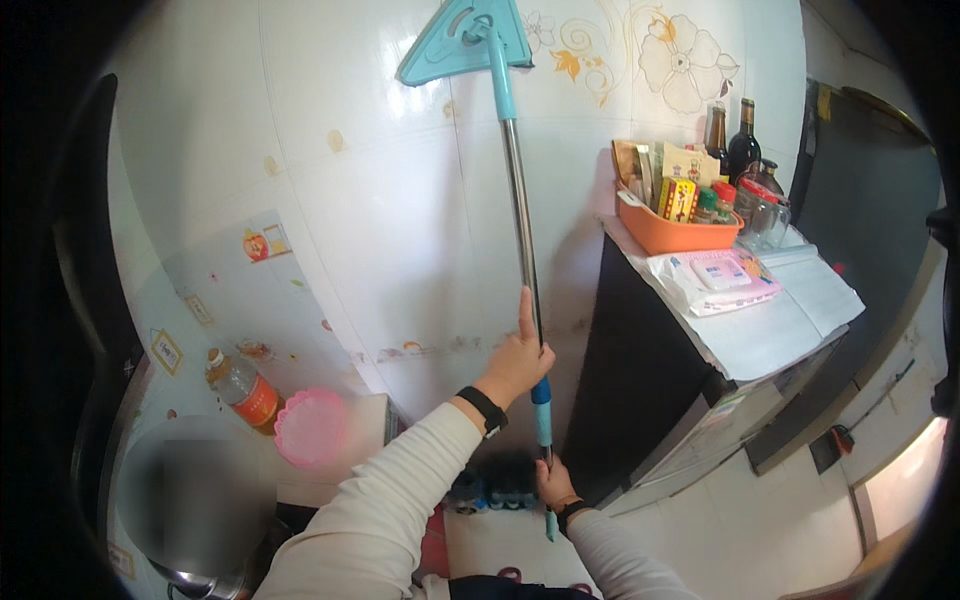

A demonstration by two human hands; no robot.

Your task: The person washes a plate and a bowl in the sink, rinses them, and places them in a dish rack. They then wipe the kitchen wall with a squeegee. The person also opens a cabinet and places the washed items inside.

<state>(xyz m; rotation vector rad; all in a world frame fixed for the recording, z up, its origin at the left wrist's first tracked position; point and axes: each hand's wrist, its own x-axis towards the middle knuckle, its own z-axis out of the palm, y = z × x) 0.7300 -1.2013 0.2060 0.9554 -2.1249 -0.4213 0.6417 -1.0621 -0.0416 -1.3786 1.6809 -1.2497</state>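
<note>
A mop with a triangular turquoise head (469, 49) leans up the tiled wall, its head lying against the tiles at the top of the view. My left hand (517, 360) grips the metal pole (519, 202) just above a blue collar (541, 391), index finger stretched along it. Lower down, my right hand (556, 482) is closed around the pole near its turquoise end (551, 525). Both wrists wear black bands. The mop's face against the wall is hidden.
To the right, a dark-sided cabinet (637, 360) carries an orange basket (675, 229) of seasonings, glass jars (761, 214), dark bottles (745, 142) and a wipes pack (716, 277). On the left stand an oil bottle (244, 390), a pink scalloped basket (311, 427) and a metal pot (202, 581), partly blurred.
</note>
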